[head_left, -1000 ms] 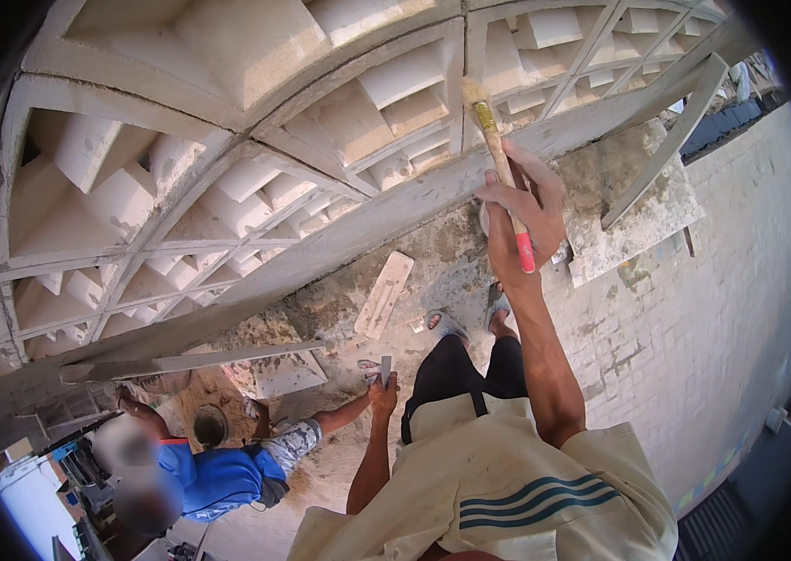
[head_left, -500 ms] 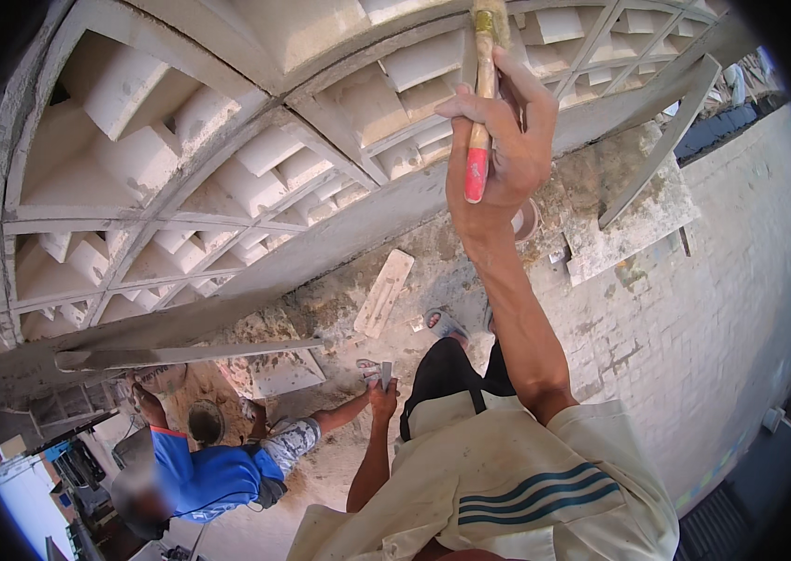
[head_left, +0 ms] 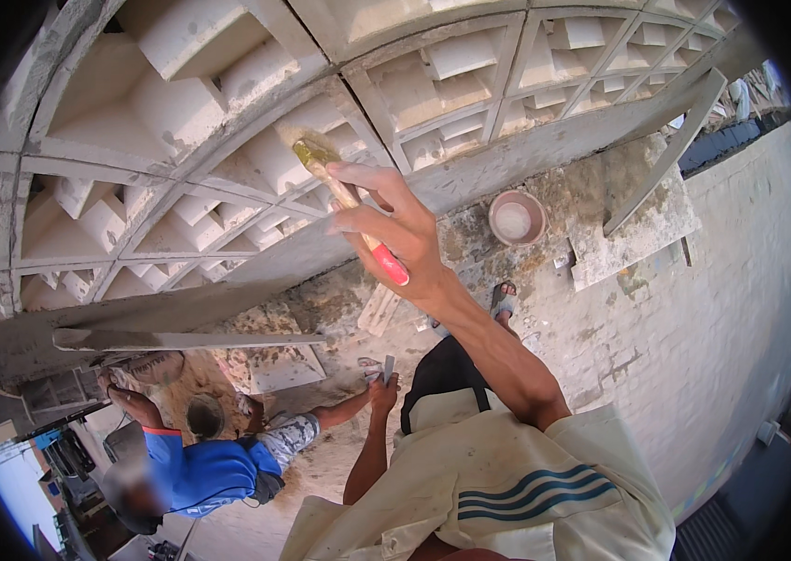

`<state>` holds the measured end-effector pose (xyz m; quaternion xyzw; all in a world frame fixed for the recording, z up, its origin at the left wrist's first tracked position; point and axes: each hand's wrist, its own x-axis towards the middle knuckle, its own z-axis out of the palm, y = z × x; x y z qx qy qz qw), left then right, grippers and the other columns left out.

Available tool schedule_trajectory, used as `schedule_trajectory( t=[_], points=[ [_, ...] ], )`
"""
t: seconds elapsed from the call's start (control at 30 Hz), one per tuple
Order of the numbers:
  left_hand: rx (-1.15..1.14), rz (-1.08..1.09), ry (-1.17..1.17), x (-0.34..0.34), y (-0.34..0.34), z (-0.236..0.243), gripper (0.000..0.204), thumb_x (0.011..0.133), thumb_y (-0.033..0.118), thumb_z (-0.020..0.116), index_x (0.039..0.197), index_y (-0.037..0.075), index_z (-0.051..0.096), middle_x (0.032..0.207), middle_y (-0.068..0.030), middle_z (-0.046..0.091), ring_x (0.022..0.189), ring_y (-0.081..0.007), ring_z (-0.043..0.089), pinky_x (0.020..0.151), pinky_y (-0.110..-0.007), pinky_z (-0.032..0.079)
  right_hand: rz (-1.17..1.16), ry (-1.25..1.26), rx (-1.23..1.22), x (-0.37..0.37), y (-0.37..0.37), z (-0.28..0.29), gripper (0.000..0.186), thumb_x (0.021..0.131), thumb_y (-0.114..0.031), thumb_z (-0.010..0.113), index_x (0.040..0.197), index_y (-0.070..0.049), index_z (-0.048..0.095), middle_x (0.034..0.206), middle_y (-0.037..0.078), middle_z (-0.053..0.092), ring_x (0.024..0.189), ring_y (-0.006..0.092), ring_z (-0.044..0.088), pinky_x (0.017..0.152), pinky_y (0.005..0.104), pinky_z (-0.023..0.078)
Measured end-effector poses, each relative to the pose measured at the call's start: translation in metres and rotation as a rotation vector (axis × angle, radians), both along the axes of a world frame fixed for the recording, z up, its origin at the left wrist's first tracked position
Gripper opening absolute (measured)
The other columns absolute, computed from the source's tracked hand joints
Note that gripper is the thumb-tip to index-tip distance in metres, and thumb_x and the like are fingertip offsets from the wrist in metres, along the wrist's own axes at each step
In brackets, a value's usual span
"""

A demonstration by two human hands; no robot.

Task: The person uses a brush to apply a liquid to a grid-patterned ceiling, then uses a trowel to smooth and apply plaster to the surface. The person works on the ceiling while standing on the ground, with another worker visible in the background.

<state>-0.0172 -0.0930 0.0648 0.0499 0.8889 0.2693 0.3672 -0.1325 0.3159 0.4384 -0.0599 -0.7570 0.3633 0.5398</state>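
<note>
My right hand (head_left: 395, 229) is closed round the handle of a paintbrush (head_left: 361, 213), which has a pale wooden handle with a red end. The brush's bristles reach into an opening of the pale, grid-like block wall (head_left: 255, 173); whether they touch it I cannot tell. Low beside my body, my left hand (head_left: 383, 393) grips a small, flat, grey blade-like tool (head_left: 389, 367) that points away from me. Its handle is hidden inside the fingers.
A pinkish bucket (head_left: 518, 219) with whitish contents stands on the ground ahead. Boards (head_left: 190, 341) (head_left: 666, 154) lean by the wall. A wooden float-like board (head_left: 378, 309) lies near my feet. To the left, a person in a blue shirt (head_left: 213, 475) bends beside a dark round bucket (head_left: 205, 416).
My right hand has moved left and nearer with the paintbrush, from the upper blocks to a lower opening. The bucket has come into full view. My left hand stays almost in place.
</note>
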Motion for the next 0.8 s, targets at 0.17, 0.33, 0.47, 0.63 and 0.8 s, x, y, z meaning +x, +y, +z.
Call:
schedule_trajectory(
  t=[0.17,0.33,0.47,0.63,0.8],
  points=[
    [0.049,0.058,0.026,-0.001,-0.008,0.000,0.045,0.102,0.043,0.066,0.106,0.000,0.073,0.074,-0.0139,0.076,0.075,-0.0343,0.076,0.074,-0.048,0.058,-0.377,0.165,-0.176,0.017,0.033,-0.052,0.021,0.090,0.012,0.074,0.094,-0.008,0.077,0.134,0.018,0.062,0.126,0.0354,0.065,0.102,0.0444,0.058],
    [0.017,0.048,0.045,-0.001,-0.032,-0.005,0.044,0.101,0.041,0.067,0.111,-0.002,0.071,0.073,-0.0145,0.074,0.073,-0.0337,0.075,0.074,-0.047,0.057,-0.554,0.069,-0.236,-0.001,0.053,-0.122,0.021,0.089,0.014,0.073,0.091,-0.006,0.077,0.137,0.020,0.059,0.124,0.0373,0.065,0.099,0.0436,0.060],
    [-0.033,-0.003,-0.053,0.005,-0.053,-0.015,0.049,0.101,0.041,0.068,0.118,-0.005,0.069,0.074,-0.0144,0.075,0.072,-0.0292,0.075,0.071,-0.044,0.057,-0.010,0.029,-0.341,-0.013,-0.012,-0.139,0.025,0.085,0.017,0.071,0.092,-0.007,0.078,0.139,0.018,0.061,0.127,0.0357,0.064,0.102,0.0418,0.058],
    [-0.017,-0.004,-0.072,-0.002,-0.053,-0.025,0.053,0.101,0.043,0.068,0.122,-0.005,0.068,0.072,-0.0134,0.074,0.072,-0.0272,0.076,0.071,-0.043,0.057,0.047,-0.136,-0.372,0.033,0.060,-0.133,0.027,0.086,0.015,0.070,0.097,-0.007,0.081,0.135,0.013,0.069,0.122,0.0302,0.068,0.104,0.0404,0.059],
    [-0.090,-0.018,-0.062,0.001,-0.021,-0.024,0.045,0.102,0.047,0.063,0.117,0.005,0.071,0.077,-0.0130,0.077,0.077,-0.0335,0.077,0.078,-0.047,0.058,-0.389,-0.228,-0.073,0.104,0.120,-0.159,0.027,0.084,0.015,0.071,0.097,-0.007,0.082,0.132,0.013,0.071,0.121,0.0308,0.072,0.099,0.0395,0.061]
  ],
)
